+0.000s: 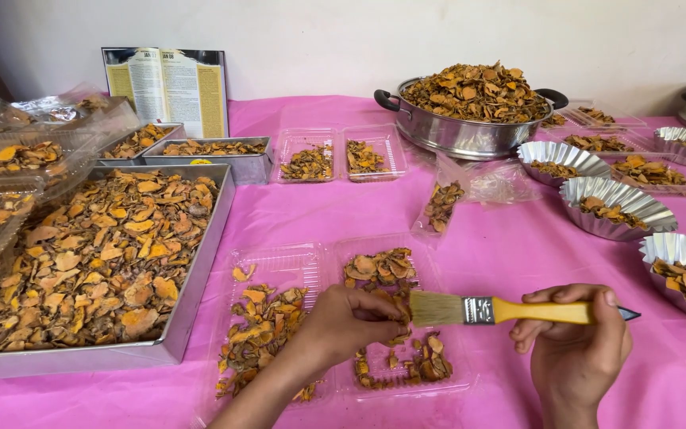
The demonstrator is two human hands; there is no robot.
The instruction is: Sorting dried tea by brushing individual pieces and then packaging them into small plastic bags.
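My right hand (575, 349) grips the yellow handle of a flat paintbrush (486, 310), held level with its pale bristles pointing left. My left hand (351, 322) is closed on a dried orange-brown slice right at the bristle tips. Both hover over a clear hinged plastic tray (323, 262) on the pink tablecloth. The tray's two halves hold several dried slices (260, 338), and my left forearm covers part of them.
A big metal tray (200, 270) heaped with slices lies at left, smaller metal tins (244, 168) and an open booklet (167, 86) behind it. A steel pot (462, 135) piled with slices stands at the back. Fluted foil cups (621, 208) line the right; another clear tray (343, 155) sits mid-table.
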